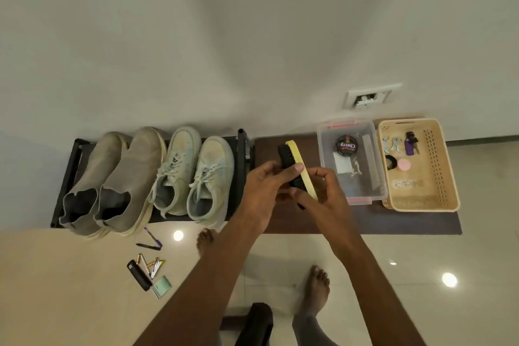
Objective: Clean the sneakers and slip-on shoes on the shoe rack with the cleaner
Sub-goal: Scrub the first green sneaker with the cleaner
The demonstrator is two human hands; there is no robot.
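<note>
Left hand (265, 187): fingers curled round the brush (297, 167), thumb on its yellow back. Right hand (327, 191): pinches the brush's near end. Brush held in the air over the mat (407, 222), between rack and tub, bristles facing left.

Step in hand, by judgement: brush taken up and being settled in the grip; no shoe touched yet. Next move calls for carrying the brush left to the rack, or first loading it from the tin.

Left to right:
- Rack (71, 166), black, against the wall. Slip-ons (112, 177) at its left end, sneakers (196, 174) at its right end, all toes to the wall, pairs touching.
- Floor, in front of the rack: pens (150, 241), a black case (139, 275), small batteries, a pale packet.
- Tub (379, 177), clear, on the mat: polish tin (346, 145), a white block, small bits.
- Basket (446, 171), cream, at the mat's right end, touching the tub: keys (393, 144), a purple fob, a pink disc.

In the way: rack's right post (241, 166) stands between brush and sneakers; floor items lie near the person's left foot.
</note>
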